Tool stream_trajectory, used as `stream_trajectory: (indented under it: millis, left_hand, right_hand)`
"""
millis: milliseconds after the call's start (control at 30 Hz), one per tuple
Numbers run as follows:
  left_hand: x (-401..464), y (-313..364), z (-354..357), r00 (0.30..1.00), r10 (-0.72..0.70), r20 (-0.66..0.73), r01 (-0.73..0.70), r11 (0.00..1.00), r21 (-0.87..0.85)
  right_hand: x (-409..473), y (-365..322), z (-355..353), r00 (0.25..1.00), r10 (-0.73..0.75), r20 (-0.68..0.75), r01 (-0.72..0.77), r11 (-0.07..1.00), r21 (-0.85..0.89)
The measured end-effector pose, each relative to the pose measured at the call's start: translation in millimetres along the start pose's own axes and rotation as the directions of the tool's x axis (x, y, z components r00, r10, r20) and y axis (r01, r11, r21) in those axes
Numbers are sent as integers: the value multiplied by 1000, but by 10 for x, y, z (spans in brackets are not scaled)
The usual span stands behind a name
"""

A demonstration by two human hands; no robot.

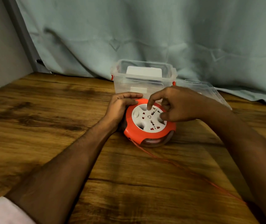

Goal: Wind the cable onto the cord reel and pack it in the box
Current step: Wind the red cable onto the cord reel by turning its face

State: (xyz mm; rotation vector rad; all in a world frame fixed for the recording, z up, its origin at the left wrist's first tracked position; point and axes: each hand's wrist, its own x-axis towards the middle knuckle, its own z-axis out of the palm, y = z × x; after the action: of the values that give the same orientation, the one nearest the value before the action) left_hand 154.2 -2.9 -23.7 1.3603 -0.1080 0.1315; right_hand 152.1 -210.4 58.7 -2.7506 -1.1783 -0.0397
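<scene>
At frame centre the reel (150, 122) sits on the bench (48, 126), before the box (143, 78). Left hand (121, 107) clasps its rim; right hand (180, 105) fingers its white hub, not clenched. Rigid, probably light plastic; the thin cable (185, 168) looks limp.

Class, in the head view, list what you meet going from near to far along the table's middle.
Cable → cord reel → box → curtain.

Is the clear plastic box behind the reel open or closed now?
Open. The clear box has no lid on its rim, and what looks like its lid lies on the table beside it, to the right.
</scene>
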Motion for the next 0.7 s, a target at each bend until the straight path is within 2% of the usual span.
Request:
stream_trajectory:
  millis: [67,167,567,700]
  left_hand:
    - [-12,9,4,1000,4,21,-4,1000,10]
    - [-23,8,9,999,4,33,-4,1000,-10]
    - [-12,3,-14,1000,23,11,-23,999,22]
    - [-35,25,9,999,33,20,-34,999,40]
  right_hand:
    - [-16,24,-14,999,-6,50,5,1000,26]
    - [-1,4,23,997,6,75,-3,999,-32]
    - [4,2,50,998,52,-19,-55,975,-217]
    - [16,-36,103,999,32,-36,-39,977,-208]
